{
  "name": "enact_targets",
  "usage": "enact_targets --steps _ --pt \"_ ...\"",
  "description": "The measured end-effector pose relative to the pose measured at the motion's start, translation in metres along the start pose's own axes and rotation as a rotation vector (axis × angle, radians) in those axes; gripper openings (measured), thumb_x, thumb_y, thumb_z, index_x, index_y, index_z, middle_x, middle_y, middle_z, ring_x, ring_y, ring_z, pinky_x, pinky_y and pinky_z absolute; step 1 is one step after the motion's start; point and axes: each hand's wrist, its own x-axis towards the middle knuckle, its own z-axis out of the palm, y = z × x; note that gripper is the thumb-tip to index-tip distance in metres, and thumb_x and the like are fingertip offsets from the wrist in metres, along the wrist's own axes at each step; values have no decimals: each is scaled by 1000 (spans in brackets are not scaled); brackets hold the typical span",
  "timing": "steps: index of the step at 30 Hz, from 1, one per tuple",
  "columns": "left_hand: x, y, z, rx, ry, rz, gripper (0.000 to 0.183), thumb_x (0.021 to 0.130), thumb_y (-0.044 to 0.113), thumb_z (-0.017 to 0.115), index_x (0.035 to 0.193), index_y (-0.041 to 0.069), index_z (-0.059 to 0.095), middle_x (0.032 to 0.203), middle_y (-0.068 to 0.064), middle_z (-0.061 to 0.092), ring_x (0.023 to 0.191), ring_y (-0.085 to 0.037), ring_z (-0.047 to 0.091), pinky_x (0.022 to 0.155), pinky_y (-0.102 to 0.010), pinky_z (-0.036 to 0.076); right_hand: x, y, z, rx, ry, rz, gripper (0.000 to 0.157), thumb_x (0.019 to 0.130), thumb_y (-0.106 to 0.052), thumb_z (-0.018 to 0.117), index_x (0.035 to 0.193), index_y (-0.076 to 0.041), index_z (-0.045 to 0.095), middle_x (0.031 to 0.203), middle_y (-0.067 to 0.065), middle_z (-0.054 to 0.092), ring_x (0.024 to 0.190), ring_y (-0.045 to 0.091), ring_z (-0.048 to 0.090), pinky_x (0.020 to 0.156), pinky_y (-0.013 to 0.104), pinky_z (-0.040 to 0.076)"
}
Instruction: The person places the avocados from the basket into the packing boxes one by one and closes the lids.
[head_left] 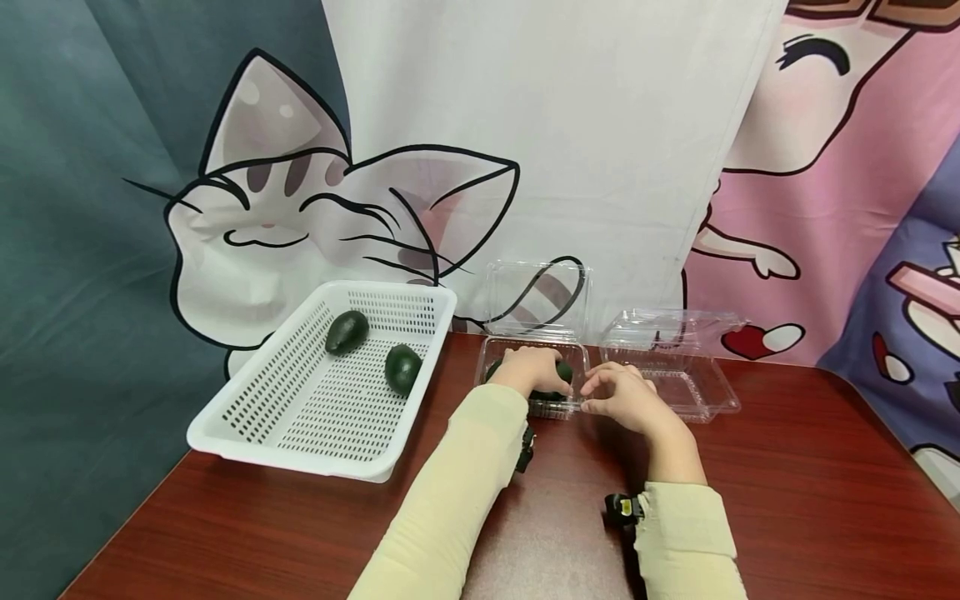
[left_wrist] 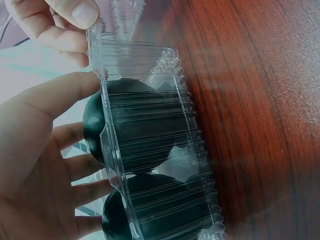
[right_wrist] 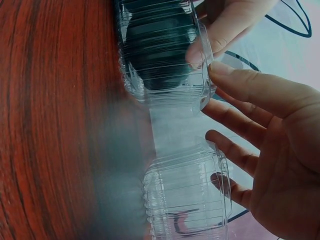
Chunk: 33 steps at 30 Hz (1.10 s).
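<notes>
left hand [head_left: 534, 371] is wrapped round an avocado [left_wrist: 135, 127] inside the clear box [head_left: 551, 410] on the counter [head_left: 555, 508], and the right hand [head_left: 622, 398] pinches the box's rim. two more avocados [head_left: 403, 370] sit in the white basket [head_left: 292, 461].

Left forearm [head_left: 450, 492] and right forearm [head_left: 686, 537] both stretched forward, left fingers [left_wrist: 84, 166] spread, right fingers [right_wrist: 235, 152] gently bent.
</notes>
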Motion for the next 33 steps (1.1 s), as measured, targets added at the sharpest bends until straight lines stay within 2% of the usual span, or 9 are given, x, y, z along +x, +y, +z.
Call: enact_targets --steps 8,16,21,26,30,31,33 --pt "-2 -1 -2 -18 20 17 64 77 50 68 133 26 50 125 0 56 112 -23 49 97 -43 30 0 -1 -2 -5 -1 1 12 74 -16 74 83 -11 68 117 12 56 113 37 38 86 58 23" --pt "-4 1 -2 -19 9 18 64 77 49 68 134 27 48 125 0 55 111 -23 48 94 -40 33 -1 -1 -1 -2 1 3 11 74 -17 75 82 -12 68 117 11 56 112 37 38 86 58 23" --pt "-3 -2 -2 -58 7 20 66 76 53 68 135 30 48 127 3 54 115 -23 43 96 -43 33 -1 -2 -2 -1 -1 3 11 75 -16 74 83 -12 68 117 12 56 113 37 38 86 59 23" --pt "0 -11 -15 -108 14 92 75 75 56 68 140 29 42 137 4 47 128 -27 34 102 -46 29 -1 -1 -1 4 1 -5 11 75 -16 74 83 -12 68 117 12 56 112 37 38 85 59 23" --pt "3 -24 -38 -202 76 165 72 78 42 72 140 23 42 137 -2 47 127 -28 34 100 -44 32 -1 0 1 17 10 -17 12 74 -15 74 83 -11 68 116 11 57 112 37 38 86 59 23" --pt "4 -29 -43 -237 114 170 69 79 39 72 139 21 43 135 -4 49 126 -28 35 100 -43 33 -1 0 1 18 10 -21 12 74 -15 74 83 -11 68 116 12 57 112 37 38 85 60 23" --pt "5 -39 -52 -299 216 132 64 80 35 71 137 21 45 132 -7 49 122 -27 38 98 -42 35 -2 -1 2 27 10 -13 12 74 -14 75 83 -12 68 116 11 57 113 37 38 87 60 22"
